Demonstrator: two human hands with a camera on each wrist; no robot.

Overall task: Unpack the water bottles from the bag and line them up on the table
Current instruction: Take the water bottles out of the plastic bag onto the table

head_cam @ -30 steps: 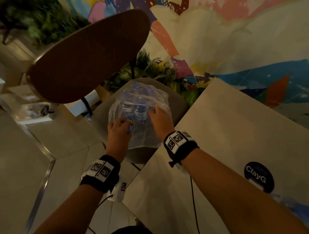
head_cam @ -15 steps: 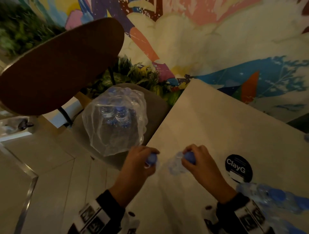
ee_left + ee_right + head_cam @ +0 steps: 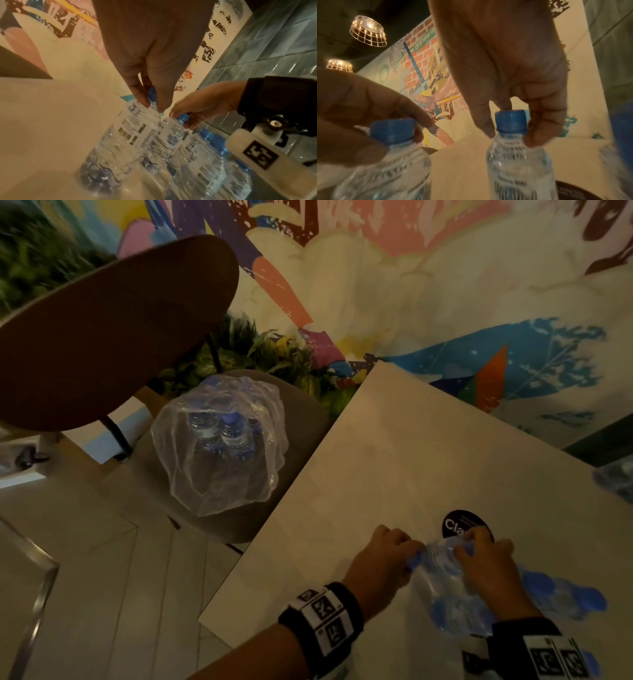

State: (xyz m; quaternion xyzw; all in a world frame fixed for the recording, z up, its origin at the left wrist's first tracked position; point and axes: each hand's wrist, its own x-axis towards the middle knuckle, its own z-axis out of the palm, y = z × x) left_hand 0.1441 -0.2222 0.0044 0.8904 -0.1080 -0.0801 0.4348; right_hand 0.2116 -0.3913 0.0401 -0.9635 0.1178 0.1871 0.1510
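Head view showed both hands low in the lower right of the frame, over the pale worktop (image 3: 394, 446), each bringing a water bottle to the end of the row already standing there. The left hand (image 3: 383, 556) held the left bottle (image 3: 118, 143) by its neck, thumb and fingers (image 3: 139, 97) pinched round the blue cap. The right hand (image 3: 486, 566) gripped the right bottle (image 3: 518, 162) the same way, fingertips curled on either side of its cap. In the left wrist view the two bottles stood almost touching, side by side, with the placed bottles (image 3: 209, 162) packed close just to their right. Whether the bases had reached the worktop could not be told; the lower parts were blurred.

The clear plastic bag (image 3: 219, 446) sat on the grey chair seat (image 3: 301, 440) left of centre, well apart from the hands, with at least two more capped bottles visible inside it.

So the step in hand looked like the set-down of a pair, with the unpacking only partly done. The next move probably called for settling both bottles upright and in line with the row, then loosening the fingers without tipping them, since the neighbours stood near enough to be knocked. After that, a reach back to the bag would be needed.
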